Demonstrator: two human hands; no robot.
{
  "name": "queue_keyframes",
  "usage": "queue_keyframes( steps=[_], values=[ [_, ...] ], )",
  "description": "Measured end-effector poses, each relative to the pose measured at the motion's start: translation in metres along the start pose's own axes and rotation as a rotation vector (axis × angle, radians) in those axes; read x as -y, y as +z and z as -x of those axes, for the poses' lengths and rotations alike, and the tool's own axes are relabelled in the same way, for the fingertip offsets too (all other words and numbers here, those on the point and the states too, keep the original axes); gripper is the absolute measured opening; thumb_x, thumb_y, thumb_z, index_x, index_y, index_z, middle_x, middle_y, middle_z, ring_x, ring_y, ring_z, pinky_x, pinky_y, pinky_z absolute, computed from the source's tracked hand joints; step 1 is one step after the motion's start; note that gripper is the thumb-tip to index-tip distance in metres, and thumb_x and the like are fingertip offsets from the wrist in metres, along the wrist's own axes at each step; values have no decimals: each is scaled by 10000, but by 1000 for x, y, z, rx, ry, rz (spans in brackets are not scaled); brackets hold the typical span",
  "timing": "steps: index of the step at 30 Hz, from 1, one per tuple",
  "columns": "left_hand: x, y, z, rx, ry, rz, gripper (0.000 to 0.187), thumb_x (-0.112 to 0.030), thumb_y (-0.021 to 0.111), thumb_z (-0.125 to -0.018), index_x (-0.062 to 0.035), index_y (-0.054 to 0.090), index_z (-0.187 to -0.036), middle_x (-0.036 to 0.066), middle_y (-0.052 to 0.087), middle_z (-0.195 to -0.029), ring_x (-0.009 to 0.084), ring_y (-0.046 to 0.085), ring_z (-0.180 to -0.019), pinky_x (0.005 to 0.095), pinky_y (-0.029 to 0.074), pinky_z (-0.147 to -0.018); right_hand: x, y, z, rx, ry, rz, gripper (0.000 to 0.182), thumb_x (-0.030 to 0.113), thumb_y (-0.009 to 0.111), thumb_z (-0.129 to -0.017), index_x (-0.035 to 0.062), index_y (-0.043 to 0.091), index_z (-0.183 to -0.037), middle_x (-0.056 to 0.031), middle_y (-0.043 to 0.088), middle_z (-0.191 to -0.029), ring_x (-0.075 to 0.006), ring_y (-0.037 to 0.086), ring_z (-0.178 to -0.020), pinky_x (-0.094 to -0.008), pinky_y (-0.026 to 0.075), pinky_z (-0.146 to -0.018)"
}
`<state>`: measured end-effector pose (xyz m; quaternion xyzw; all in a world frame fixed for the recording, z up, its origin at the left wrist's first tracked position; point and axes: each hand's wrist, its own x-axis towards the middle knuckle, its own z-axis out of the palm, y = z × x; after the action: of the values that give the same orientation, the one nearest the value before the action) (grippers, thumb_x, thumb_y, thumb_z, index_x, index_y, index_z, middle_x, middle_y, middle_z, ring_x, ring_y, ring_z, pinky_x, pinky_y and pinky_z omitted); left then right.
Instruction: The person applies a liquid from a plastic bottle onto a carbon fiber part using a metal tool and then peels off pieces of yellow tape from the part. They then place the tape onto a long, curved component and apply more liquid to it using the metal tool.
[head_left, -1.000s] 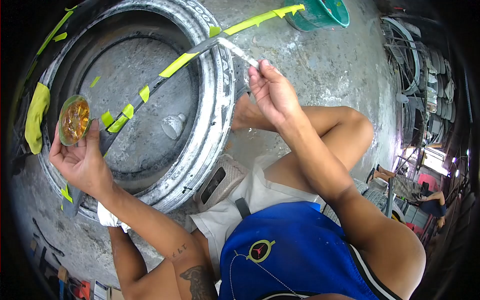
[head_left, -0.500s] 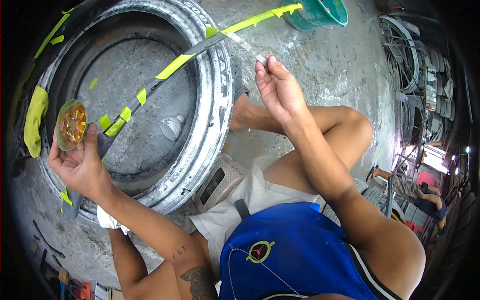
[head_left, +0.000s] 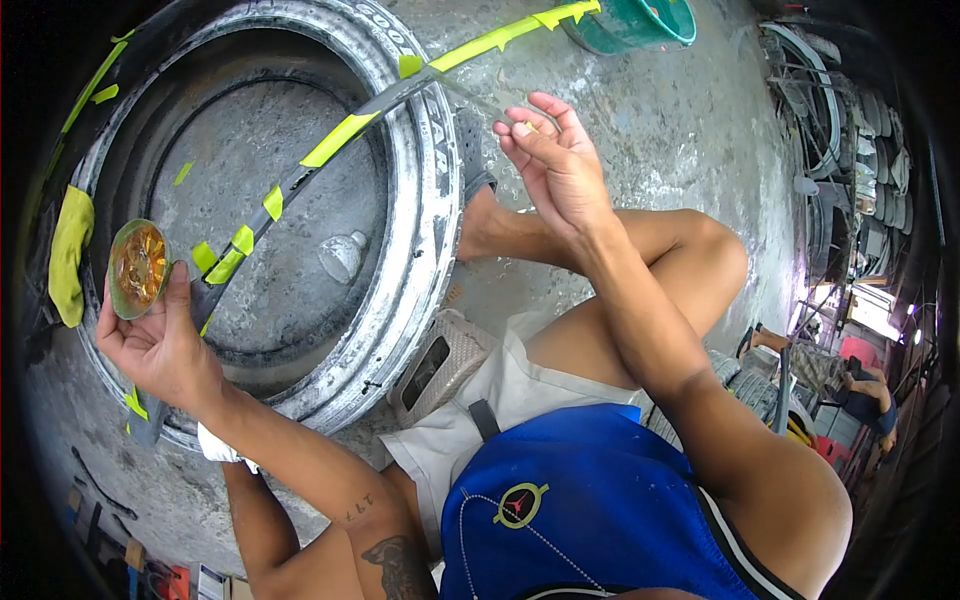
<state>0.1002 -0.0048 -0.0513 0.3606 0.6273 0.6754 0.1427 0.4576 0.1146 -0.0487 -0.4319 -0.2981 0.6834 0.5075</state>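
Flat on the concrete floor (head_left: 700,130) before the person lies a large tire (head_left: 420,230), whitened around its sidewall. Slantwise over it runs a long dark bar (head_left: 395,93) with bright yellow-green tape (head_left: 340,140) along it; whether bar and tire touch, I cannot tell. Past the tire's right side, near the bar's upper end, stands a teal bucket (head_left: 610,42), and at the tire's left edge hangs a yellow cloth (head_left: 70,255).

Just outside the tire's right rim, the right hand (head_left: 555,165) pinches a thin strip between thumb and forefinger, its other fingers spread. Over the tire's left side, the left hand (head_left: 150,340) grips a greenish dish (head_left: 121,298) with amber contents, tilted toward the camera. Within the tire's ring shows a small clear dome-shaped piece (head_left: 342,255).

Half a second ago the thin strip (head_left: 475,100) showed a broad pale face; now it is only a faint line reaching toward the bar, above the tire's right rim. I judge that the right hand has rolled it, changing its angle near the tape; contact there cannot be told.
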Motion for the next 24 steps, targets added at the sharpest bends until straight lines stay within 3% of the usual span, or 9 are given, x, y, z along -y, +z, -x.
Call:
queue_keyframes(
  steps=[8,13,19,24],
  values=[
    [1,-1,0,1,26,-15,584,180,735,-744,17,415,-1205,245,559,-1242,289,626,-1102,371,586,-892,-22,4,-8,36,-35,-33,449,-105,629,-858,47,428,-1231,-107,603,-1085,-252,644,-1002,-312,529,-881],
    [3,-2,0,2,15,17,550,146,748,-762,38,420,-1190,243,583,-1214,277,618,-1107,400,534,-974,-32,0,-10,-52,-142,86,409,-141,618,-845,62,453,-1159,-90,607,-1085,-169,610,-945,-294,508,-857],
    [2,0,0,-20,29,12,562,130,766,-754,37,424,-1191,231,593,-1193,272,628,-1086,390,540,-959,-18,-5,1,-61,-177,79,391,-145,603,-856,68,451,-1146,-97,603,-1080,-143,591,-937,-276,502,-845],
    [-1,-1,0,3,0,5,574,167,740,-752,31,415,-1206,252,543,-1266,303,613,-1134,410,546,-973,-16,3,-3,-85,-236,172,373,-131,608,-861,56,450,-1143,-100,607,-1081,-138,587,-946,-268,501,-841]
  ],
)
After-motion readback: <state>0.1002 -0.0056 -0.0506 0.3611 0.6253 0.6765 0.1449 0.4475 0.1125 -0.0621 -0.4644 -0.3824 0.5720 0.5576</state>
